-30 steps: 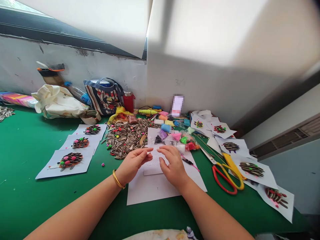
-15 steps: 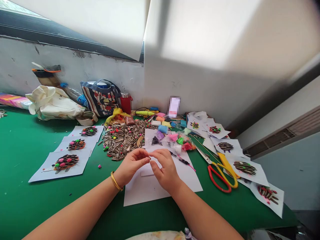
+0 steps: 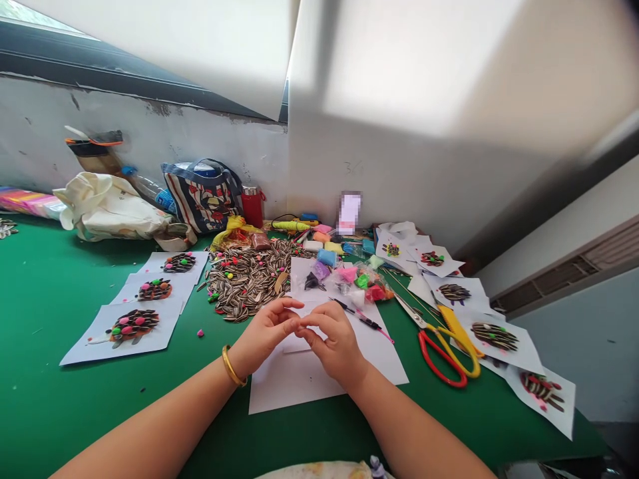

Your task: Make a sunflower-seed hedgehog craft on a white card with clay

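Observation:
My left hand point(image 3: 269, 332), with a gold bangle at the wrist, meets my right hand point(image 3: 332, 339) above a white sheet of paper point(image 3: 284, 389). The fingertips of both hands are pinched together, and whatever they hold is too small or hidden to make out. Under the hands lies a smaller white paper point(image 3: 294, 344). Just beyond, small bags of coloured modelling clay point(image 3: 347, 274) rest on the sheet, beside a black pen point(image 3: 369, 322). A heap of striped sunflower seeds point(image 3: 249, 276) with small coloured balls spreads to the left of them.
Seed hedgehog pictures lie on the left point(image 3: 120, 332) and along the right point(image 3: 499, 339). Red-and-yellow scissors point(image 3: 439, 346) and a yellow cutter point(image 3: 456, 329) lie right of the sheet. Bags point(image 3: 204, 196) and a red flask point(image 3: 252, 206) stand by the wall.
The fingertips of my two hands have come closer together and my right fingers have curled in more. The view has shifted slightly; the things on the table stay put.

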{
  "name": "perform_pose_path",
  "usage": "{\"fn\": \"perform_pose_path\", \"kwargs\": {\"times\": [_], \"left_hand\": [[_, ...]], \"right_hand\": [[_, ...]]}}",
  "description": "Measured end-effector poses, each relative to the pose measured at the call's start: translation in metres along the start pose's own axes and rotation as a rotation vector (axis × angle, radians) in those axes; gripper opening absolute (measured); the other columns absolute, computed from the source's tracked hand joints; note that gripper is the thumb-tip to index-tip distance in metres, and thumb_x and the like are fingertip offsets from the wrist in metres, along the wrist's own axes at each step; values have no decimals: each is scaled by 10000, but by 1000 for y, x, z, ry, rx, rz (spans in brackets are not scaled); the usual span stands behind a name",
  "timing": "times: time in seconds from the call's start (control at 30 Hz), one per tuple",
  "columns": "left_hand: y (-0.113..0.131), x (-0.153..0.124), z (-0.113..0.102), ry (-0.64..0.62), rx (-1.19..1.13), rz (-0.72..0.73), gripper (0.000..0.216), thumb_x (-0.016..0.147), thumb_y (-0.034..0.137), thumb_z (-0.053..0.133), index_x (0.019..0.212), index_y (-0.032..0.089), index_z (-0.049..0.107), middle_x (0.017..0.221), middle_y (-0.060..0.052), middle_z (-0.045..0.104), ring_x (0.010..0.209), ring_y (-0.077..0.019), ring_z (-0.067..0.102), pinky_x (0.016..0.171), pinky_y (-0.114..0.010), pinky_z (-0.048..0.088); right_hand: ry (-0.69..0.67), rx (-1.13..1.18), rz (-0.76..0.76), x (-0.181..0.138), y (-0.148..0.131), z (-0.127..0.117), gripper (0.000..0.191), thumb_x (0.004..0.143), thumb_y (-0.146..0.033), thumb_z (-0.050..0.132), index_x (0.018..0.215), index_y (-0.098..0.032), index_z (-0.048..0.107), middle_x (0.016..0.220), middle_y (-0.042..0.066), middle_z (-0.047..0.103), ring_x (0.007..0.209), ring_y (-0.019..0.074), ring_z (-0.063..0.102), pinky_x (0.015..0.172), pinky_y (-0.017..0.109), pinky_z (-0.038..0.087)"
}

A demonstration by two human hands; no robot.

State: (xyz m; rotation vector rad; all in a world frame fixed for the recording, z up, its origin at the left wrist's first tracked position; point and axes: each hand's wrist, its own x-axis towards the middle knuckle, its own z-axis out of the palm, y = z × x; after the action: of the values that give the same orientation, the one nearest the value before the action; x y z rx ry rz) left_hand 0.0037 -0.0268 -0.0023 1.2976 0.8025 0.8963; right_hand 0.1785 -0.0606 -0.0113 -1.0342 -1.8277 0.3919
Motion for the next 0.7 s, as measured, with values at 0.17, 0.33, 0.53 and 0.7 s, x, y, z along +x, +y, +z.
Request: {"fn": "perform_pose_path", "kwargs": {"times": [0.17,0.33,0.53,0.7], "left_hand": [[1,0,-2,-109,111,-14,295,849,443,623,881,157,689,851,-55,647,806,-171,589,766,-307,492],[-5,1,-6,-133,71,-44,267,821,423,661,834,158,695,829,-44,646,791,-165,571,759,-295,471],[-6,2,-7,-82,31,-44,254,750,400,734,723,161,652,708,5,579,682,-123,500,654,-240,414],[-3,1,-5,-104,69,-35,259,806,421,673,765,165,674,734,-4,583,709,-130,502,690,-253,419]], "right_hand": [[25,8,7,0,-2,-3,152,898,-290,607,1007,-291,712,832,34,584,845,188,550,754,350,482],[21,10,18,0,-3,-3,157,883,-292,627,1022,-278,698,862,41,597,859,193,554,764,359,489],[17,19,-10,-2,0,-1,138,869,-289,651,999,-276,695,857,35,594,851,185,554,756,342,486],[29,21,-18,-3,2,-1,136,884,-266,625,1001,-277,694,858,37,592,846,186,554,758,350,486]]}}
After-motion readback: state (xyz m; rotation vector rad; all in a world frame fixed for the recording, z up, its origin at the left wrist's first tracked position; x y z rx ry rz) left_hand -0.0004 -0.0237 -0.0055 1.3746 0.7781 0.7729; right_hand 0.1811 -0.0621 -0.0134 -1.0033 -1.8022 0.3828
